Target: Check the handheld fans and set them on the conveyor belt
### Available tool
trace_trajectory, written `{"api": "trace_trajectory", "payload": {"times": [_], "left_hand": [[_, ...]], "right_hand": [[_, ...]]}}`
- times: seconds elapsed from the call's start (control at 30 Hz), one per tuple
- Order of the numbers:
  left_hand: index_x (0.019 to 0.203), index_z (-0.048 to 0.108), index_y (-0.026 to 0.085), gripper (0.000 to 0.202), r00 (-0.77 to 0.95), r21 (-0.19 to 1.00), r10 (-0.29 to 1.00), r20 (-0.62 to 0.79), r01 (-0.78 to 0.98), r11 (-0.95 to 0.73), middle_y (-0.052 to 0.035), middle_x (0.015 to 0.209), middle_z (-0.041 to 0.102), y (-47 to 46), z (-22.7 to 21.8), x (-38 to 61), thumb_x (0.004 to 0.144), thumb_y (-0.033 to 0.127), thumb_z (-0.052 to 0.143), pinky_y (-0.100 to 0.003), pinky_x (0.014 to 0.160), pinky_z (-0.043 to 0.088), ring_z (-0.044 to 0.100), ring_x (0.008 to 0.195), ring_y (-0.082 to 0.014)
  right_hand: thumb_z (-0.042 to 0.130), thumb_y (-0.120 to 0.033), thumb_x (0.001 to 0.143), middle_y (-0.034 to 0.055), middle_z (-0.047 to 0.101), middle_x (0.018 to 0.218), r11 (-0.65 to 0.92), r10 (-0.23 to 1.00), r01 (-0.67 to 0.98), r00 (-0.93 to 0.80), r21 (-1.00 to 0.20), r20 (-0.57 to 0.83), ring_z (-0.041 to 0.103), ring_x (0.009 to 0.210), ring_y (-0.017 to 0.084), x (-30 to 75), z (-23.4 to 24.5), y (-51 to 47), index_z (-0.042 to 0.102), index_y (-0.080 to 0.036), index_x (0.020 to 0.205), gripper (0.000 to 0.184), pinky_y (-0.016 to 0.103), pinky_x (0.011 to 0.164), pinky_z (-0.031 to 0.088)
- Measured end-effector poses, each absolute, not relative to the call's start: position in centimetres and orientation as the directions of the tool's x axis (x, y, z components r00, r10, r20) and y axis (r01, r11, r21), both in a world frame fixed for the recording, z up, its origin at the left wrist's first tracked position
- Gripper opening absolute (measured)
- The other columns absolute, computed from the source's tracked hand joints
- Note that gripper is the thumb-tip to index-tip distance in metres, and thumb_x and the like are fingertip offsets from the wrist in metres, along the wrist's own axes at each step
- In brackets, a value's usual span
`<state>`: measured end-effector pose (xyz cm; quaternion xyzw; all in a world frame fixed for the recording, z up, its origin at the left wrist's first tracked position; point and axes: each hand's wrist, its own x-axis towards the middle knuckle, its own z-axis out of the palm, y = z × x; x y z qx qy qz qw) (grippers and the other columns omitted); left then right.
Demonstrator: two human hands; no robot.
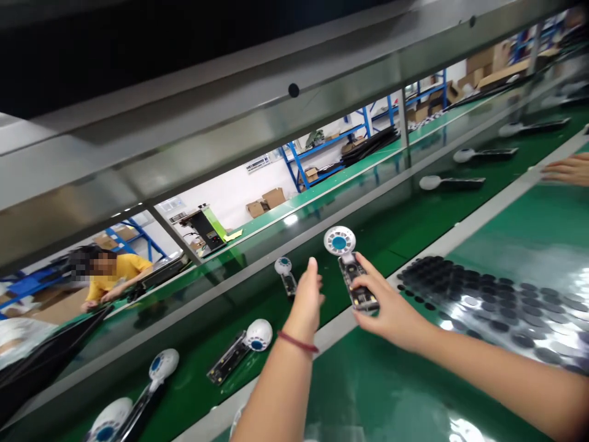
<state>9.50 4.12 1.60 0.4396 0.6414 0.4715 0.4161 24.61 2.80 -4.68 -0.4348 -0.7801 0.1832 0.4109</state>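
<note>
Forearms (280,390) of mine reach up from the bottom of the view, and my right hand (391,310) grips a fan (348,273) by its handle, thumb and fingers on opposite edges. I hold it over the grey rail (334,331) along the belt's near side, tilted, its white head up and left, blue centre and bare circuit board facing me. My left hand (307,298), beside it, is loosely spread with the thumb raised and nothing visibly held; its fingertips are partly hidden. A red band (297,342) circles that wrist.

Just past my left hand lies a second fan (284,270) on the green belt (391,245); I cannot tell whether they touch. More fans (234,350) lie along the belt both ways. Black discs (460,285) cover part of the bench (391,380) to my right, and beyond them is another person's hand (568,170). Across the line, someone in yellow (133,268) leans over the work.
</note>
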Motion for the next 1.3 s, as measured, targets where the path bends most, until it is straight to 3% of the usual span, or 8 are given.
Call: {"api": "trace_trajectory", "payload": {"times": [0.13,0.3,0.43,0.53,0.7,0.87,1.07,1.3], "left_hand": [[0.099,0.056,0.015,0.065,-0.073,0.963,0.985,-0.159,-0.23,0.138,-0.0073,0.086,0.066,-3.6,1.6,15.9,0.075,0.069,0.029,-0.029,0.07,0.048,0.063,0.081,-0.0193],[0.059,0.058,0.01,0.07,-0.046,0.723,0.894,-0.446,-0.607,0.329,-0.0083,0.055,0.06,-8.8,1.5,19.3,0.064,0.077,0.038,-0.028,0.053,0.047,0.06,0.055,-0.0189],[0.065,0.061,0.009,0.061,-0.039,0.69,0.884,-0.465,-0.642,0.335,-0.0107,0.063,0.065,-9.2,0.9,19.1,0.072,0.066,0.042,-0.031,0.059,0.051,0.063,0.061,-0.021],[0.074,0.059,0.011,0.051,-0.212,0.705,0.845,-0.49,-0.666,0.242,-0.0074,0.062,0.063,-9.4,0.6,18.3,0.078,0.058,0.041,-0.037,0.064,0.053,0.064,0.062,-0.0201],[0.095,0.055,0.012,0.029,-0.035,0.644,0.783,-0.621,-0.592,0.484,-0.0096,0.079,0.065,-12.1,-1.8,19.0,0.079,0.036,0.053,-0.035,0.064,0.052,0.064,0.068,-0.0201],[0.095,0.05,0.017,0.026,-0.096,0.717,0.779,-0.62,-0.473,0.512,-0.002,0.061,0.064,-13.8,-6.2,21.0,0.077,0.035,0.056,-0.032,0.062,0.051,0.065,0.062,-0.0198],[0.083,0.052,0.017,0.032,-0.07,0.755,0.807,-0.586,-0.41,0.512,-0.0036,0.06,0.066,-13.7,-7.2,20.3,0.073,0.047,0.058,-0.036,0.066,0.052,0.065,0.058,-0.0191],[0.1,0.051,0.019,0.044,-0.155,0.808,0.846,-0.51,-0.423,0.409,-0.0057,0.076,0.068,-15.0,-7.5,20.4,0.077,0.056,0.047,-0.038,0.073,0.05,0.065,0.079,-0.024]], "right_hand": [[0.057,-0.018,0.068,0.0151,0.008,0.147,0.736,0.673,0.28,-0.401,-0.617,0.621,0.021,0.132,0.025,27.2,-4.0,-4.9,0.035,-0.024,0.093,0.034,0.035,0.093,0.04],[0.057,-0.012,0.066,0.006,0.017,0.147,0.811,0.576,0.27,-0.529,-0.52,0.624,0.02,0.13,0.03,30.0,-4.8,-10.7,0.047,-0.024,0.078,0.02,0.045,0.098,0.034],[0.059,-0.02,0.071,0.0108,0.02,0.146,0.768,0.629,0.382,-0.601,-0.514,0.493,0.021,0.131,0.031,32.9,-4.1,-12.8,0.05,-0.023,0.102,0.033,0.05,0.099,0.031],[0.058,-0.027,0.076,0.0129,0.039,0.136,0.606,0.779,0.551,-0.559,-0.574,0.285,0.04,0.122,0.029,35.5,-3.8,-14.4,0.044,-0.024,0.12,0.046,0.047,0.094,0.039],[0.06,-0.01,0.071,0.0061,0.059,0.107,0.466,0.773,0.7,-0.619,-0.541,-0.135,0.057,0.092,0.024,38.4,-4.9,-16.2,0.063,-0.024,0.091,0.024,0.038,0.077,0.05],[0.054,-0.01,0.075,0.0058,0.061,0.089,0.617,0.708,0.638,-0.706,-0.46,-0.031,0.05,0.079,0.021,38.4,-7.5,-16.1,0.06,-0.019,0.077,0.011,0.034,0.066,0.044],[0.066,-0.01,0.065,-0.0011,0.058,0.077,0.545,0.743,0.63,-0.668,-0.553,-0.028,0.048,0.08,0.018,38.1,-8.2,-16.4,0.051,-0.019,0.067,0.017,0.029,0.067,0.039],[0.054,-0.017,0.083,-0.0004,0.058,0.099,0.223,0.813,0.38,-0.58,-0.898,-0.044,0.055,0.095,0.015,38.1,-4.3,-15.1,0.054,-0.023,0.072,0.012,0.027,0.084,0.042]]}}
